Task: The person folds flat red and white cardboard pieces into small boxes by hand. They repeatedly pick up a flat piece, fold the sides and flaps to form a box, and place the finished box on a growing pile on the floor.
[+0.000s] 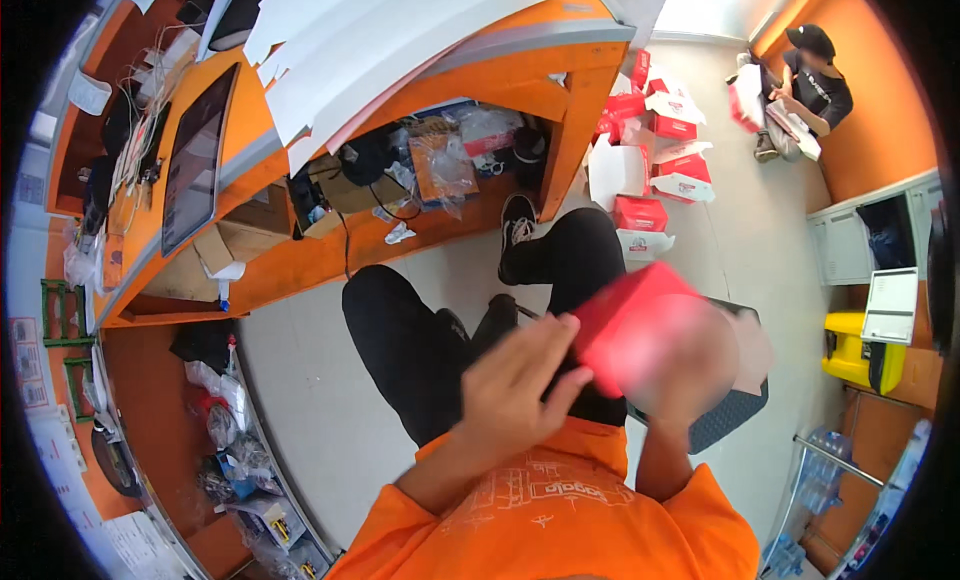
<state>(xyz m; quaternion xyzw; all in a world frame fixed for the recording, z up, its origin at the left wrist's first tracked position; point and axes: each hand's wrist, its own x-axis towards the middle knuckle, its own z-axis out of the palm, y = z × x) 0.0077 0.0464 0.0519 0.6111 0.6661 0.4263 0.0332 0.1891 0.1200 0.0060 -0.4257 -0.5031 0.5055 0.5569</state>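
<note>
A red cardboard box [645, 295] sits over my right thigh, its near part and pale flap smeared. My left hand [520, 375] is at the left side of the box, its fingers stretched out and the thumb apart. Whether it touches the box I cannot tell. Over the right part of the box is my right hand [690, 370], too blurred to show how its fingers lie. A pale flap [750, 355] sticks out to the right of that hand.
Several red-and-white boxes [640, 215] lie on the floor ahead. A person [815, 95] in black sits at the far right, handling a similar box. An orange desk [540, 50] bears white sheets [370, 40]. A dark stool [735, 420] stands at right, near a yellow case [850, 350].
</note>
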